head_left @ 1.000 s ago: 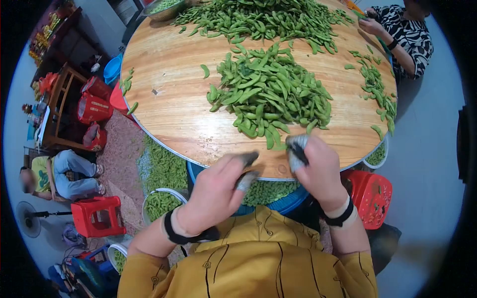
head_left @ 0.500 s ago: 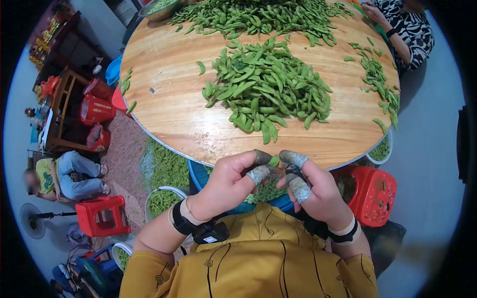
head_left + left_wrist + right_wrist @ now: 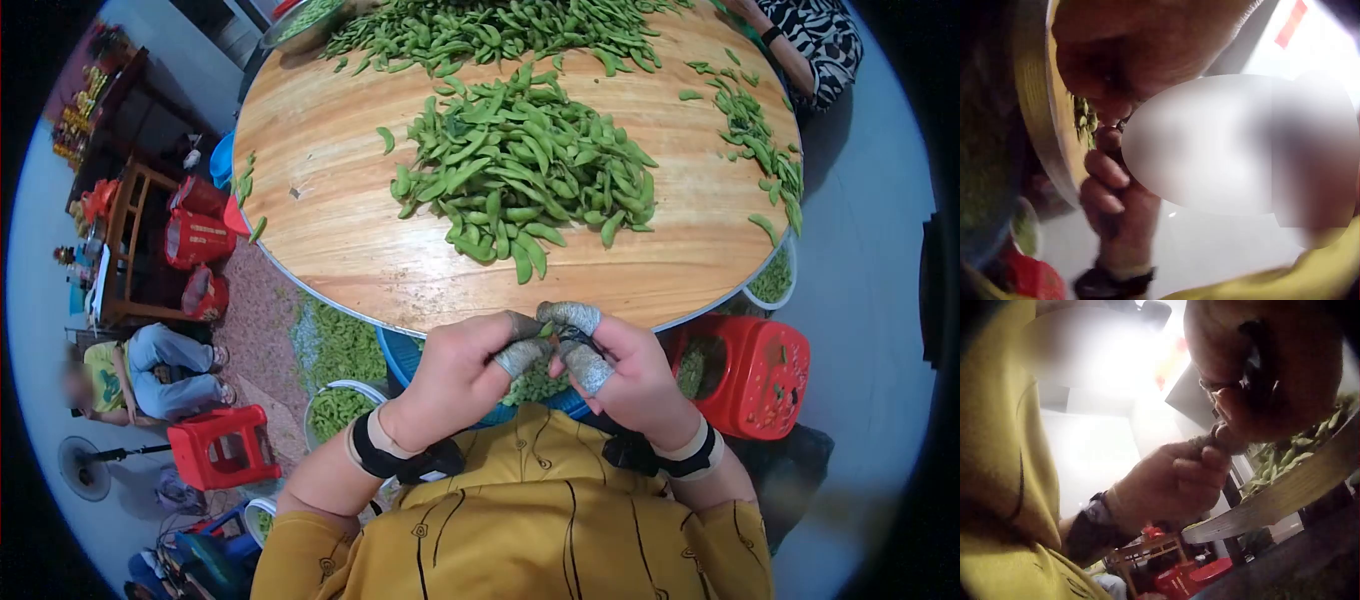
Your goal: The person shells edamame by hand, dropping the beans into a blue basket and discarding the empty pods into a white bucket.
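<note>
My left hand [image 3: 465, 365] and right hand [image 3: 640, 375] meet fingertip to fingertip in front of the table edge. Grey tape wraps the thumb and forefinger of each. A small green bit of an edamame pod [image 3: 547, 328] shows between the fingertips, pinched from both sides; most of it is hidden. On the right hand's taped digits sits a dark band. In the right wrist view the left hand's fingers [image 3: 1200, 472] are curled in against the right hand. Just beyond the hands a pile of edamame pods [image 3: 525, 165] lies on the round wooden table [image 3: 330, 235].
Beneath the hands, a blue basin [image 3: 400, 355] holds shelled beans. A white bucket [image 3: 345, 395] of pods stands left, a red stool [image 3: 765, 375] right. More pods [image 3: 490, 35] cover the table's far side. Another person's arm [image 3: 795, 65] is at far right; someone sits at left.
The right hand came back from the near edge of the pile to meet the left hand over the basin. Since then both hands have stayed together, and less of the pod shows between the fingertips.
</note>
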`<control>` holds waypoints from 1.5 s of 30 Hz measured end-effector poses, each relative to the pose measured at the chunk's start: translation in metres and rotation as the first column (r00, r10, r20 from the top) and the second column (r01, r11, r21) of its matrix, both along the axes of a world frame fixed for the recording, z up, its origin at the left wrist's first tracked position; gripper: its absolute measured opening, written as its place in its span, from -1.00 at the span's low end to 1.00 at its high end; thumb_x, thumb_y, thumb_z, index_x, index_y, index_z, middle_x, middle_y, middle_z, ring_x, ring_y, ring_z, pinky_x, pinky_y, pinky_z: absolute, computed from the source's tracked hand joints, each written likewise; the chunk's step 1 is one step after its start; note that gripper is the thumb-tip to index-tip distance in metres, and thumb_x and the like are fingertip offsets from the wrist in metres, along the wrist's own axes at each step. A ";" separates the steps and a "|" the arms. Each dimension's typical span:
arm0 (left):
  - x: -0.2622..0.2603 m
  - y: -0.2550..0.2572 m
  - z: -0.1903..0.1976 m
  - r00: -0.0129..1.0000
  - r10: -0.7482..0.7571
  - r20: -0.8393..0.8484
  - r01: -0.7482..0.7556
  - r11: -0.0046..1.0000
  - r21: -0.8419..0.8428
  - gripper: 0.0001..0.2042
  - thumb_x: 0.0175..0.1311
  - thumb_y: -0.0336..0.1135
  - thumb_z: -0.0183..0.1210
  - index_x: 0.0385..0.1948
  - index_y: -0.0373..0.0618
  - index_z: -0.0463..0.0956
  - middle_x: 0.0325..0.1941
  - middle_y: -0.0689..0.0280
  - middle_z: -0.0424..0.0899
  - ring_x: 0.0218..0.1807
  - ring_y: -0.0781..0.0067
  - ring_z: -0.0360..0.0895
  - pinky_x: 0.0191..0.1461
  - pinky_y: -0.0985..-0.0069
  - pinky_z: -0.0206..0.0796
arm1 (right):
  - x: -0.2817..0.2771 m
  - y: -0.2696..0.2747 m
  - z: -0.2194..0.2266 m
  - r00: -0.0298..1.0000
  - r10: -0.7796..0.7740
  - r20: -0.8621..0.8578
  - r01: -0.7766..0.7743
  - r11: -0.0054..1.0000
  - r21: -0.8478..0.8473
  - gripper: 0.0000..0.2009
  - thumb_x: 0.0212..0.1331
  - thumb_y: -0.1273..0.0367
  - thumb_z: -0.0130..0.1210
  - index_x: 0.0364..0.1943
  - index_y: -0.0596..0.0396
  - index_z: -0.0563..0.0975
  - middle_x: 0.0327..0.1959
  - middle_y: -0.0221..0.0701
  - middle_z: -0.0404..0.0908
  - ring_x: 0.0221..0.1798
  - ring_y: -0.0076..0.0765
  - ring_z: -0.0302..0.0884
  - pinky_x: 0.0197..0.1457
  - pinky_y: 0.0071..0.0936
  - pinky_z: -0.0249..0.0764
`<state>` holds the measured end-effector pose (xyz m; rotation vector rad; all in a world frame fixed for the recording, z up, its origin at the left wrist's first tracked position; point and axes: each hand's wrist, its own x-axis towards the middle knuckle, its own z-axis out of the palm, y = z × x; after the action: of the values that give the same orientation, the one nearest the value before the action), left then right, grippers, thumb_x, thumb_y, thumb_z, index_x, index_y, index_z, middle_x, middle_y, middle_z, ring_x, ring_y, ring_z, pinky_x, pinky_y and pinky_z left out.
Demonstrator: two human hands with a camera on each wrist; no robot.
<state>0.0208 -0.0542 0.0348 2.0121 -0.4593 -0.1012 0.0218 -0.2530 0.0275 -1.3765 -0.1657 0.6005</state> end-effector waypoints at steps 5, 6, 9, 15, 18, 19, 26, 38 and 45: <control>0.004 0.013 -0.010 0.494 -0.452 -0.743 -0.417 0.626 -0.659 -0.85 0.38 -0.31 0.01 -0.32 -0.19 0.45 -0.44 0.29 0.57 -0.69 0.68 0.24 -0.62 0.73 0.05 | -0.001 0.004 -0.007 0.661 0.107 0.743 0.176 0.940 -0.292 -0.59 0.05 0.62 0.04 0.07 0.15 0.48 -0.37 -0.37 0.58 -0.39 -0.57 0.50 -0.27 -0.56 0.47; 0.005 0.017 -0.013 0.478 -0.511 -0.714 -0.394 0.602 -0.695 -0.85 0.38 -0.32 0.00 -0.28 -0.19 0.45 -0.43 0.30 0.58 -0.66 0.66 0.28 -0.59 0.73 0.10 | -0.001 0.004 -0.006 0.665 0.106 0.739 0.172 0.942 -0.290 -0.59 0.05 0.62 0.04 0.07 0.15 0.48 -0.37 -0.37 0.58 -0.39 -0.57 0.50 -0.27 -0.56 0.47; 0.003 0.014 -0.011 0.535 -0.425 -0.730 -0.288 0.721 -0.631 -0.86 0.37 -0.36 -0.01 -0.21 -0.21 0.45 -0.41 0.32 0.58 -0.58 0.65 0.37 -0.50 0.73 0.20 | -0.003 0.004 -0.007 0.725 0.095 0.682 0.158 0.941 -0.298 -0.58 0.05 0.61 0.05 0.08 0.15 0.47 -0.36 -0.36 0.59 -0.37 -0.51 0.53 -0.22 -0.58 0.47; -0.003 0.013 0.001 0.729 -0.229 -0.645 -0.093 0.900 -0.426 -0.81 0.29 -0.54 -0.09 -0.15 -0.24 0.48 -0.38 0.38 0.58 -0.44 0.69 0.45 -0.33 0.69 0.34 | -0.002 0.003 -0.009 0.897 -0.061 0.438 0.116 0.988 -0.101 -0.56 0.06 0.61 0.03 0.12 0.18 0.44 -0.36 -0.32 0.59 -0.35 -0.42 0.56 -0.19 -0.56 0.48; -0.005 0.011 0.005 0.739 -0.182 -0.648 -0.067 0.938 -0.340 -0.81 0.27 -0.54 -0.05 -0.14 -0.25 0.49 -0.36 0.35 0.60 -0.44 0.65 0.48 -0.35 0.65 0.35 | 0.000 0.003 -0.010 0.788 0.019 0.615 0.127 0.973 -0.193 -0.62 0.19 0.59 -0.02 0.13 0.27 0.39 -0.33 -0.45 0.57 -0.29 -0.59 0.51 -0.16 -0.64 0.44; -0.006 0.010 0.005 0.749 -0.166 -0.641 -0.057 0.948 -0.312 -0.82 0.28 -0.51 0.01 -0.13 -0.25 0.51 -0.34 0.30 0.62 -0.45 0.59 0.52 -0.37 0.63 0.36 | 0.000 0.003 -0.012 0.800 0.011 0.600 0.130 0.973 -0.190 -0.60 0.16 0.58 0.01 0.13 0.23 0.41 -0.32 -0.45 0.58 -0.28 -0.59 0.51 -0.15 -0.61 0.46; -0.008 0.002 -0.006 0.928 -0.085 0.363 -0.058 0.929 0.365 -0.74 -0.07 -0.57 0.07 -0.26 -0.27 0.47 -0.54 0.15 0.45 -0.48 0.18 0.49 -0.48 0.43 0.33 | -0.002 0.005 -0.010 0.974 -0.194 0.117 0.201 0.978 -0.052 -0.80 0.18 0.48 0.11 -0.13 0.24 0.50 -0.40 -0.50 0.56 -0.41 -0.61 0.51 -0.30 -0.63 0.46; -0.004 0.001 -0.006 0.891 -0.146 0.429 -0.007 0.942 0.336 -0.71 -0.10 -0.60 0.07 -0.24 -0.28 0.47 -0.57 0.25 0.43 -0.54 0.37 0.46 -0.53 0.49 0.29 | 0.009 0.000 -0.006 0.958 -0.066 -0.278 0.111 0.982 0.150 -0.88 0.24 0.44 0.04 -0.22 0.18 0.52 -0.52 -0.52 0.51 -0.67 -0.70 0.26 -0.61 -0.72 0.20; -0.002 0.003 0.000 0.750 -0.187 -0.634 -0.114 0.908 -0.403 -0.89 0.36 -0.42 -0.01 -0.25 -0.22 0.48 -0.47 0.38 0.58 -0.52 0.69 0.44 -0.45 0.70 0.30 | 0.005 -0.007 -0.006 0.982 -0.016 -0.187 0.062 0.969 0.241 -0.85 0.22 0.46 0.07 -0.16 0.17 0.53 -0.45 -0.51 0.55 -0.64 -0.73 0.27 -0.62 -0.74 0.18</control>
<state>0.0183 -0.0513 0.0352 1.4058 -0.0421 -0.6724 0.0266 -0.2597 0.0215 -1.0760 -0.0614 0.6479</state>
